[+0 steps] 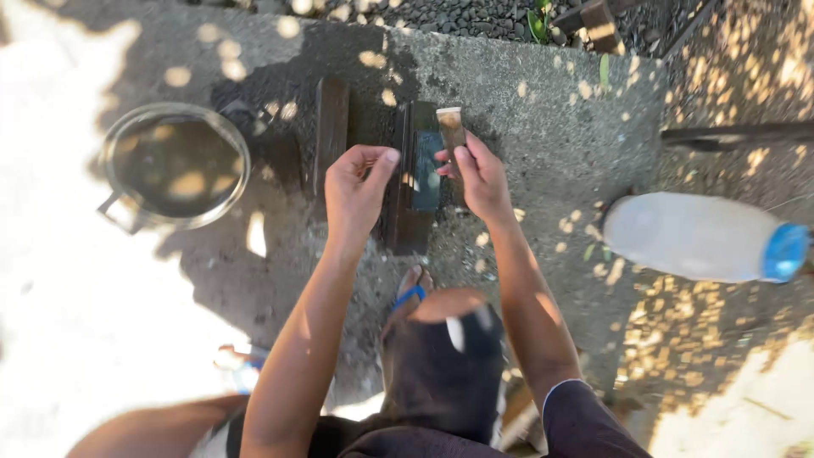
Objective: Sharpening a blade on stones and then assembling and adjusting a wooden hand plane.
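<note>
My right hand grips a tool by its brown wooden handle, whose pale end points away from me. Its working end is hidden under my hands. The hand sits over a dark rectangular stone that lies on a dark wooden block on the concrete. My left hand is curled beside the block's left edge, thumb tip reaching toward the stone. Whether it holds anything cannot be made out.
A metal pot of water stands at the left. A dark plank lies next to the block. A pale plastic bottle with a blue cap lies at the right. My foot in a blue-strapped sandal rests just below the block.
</note>
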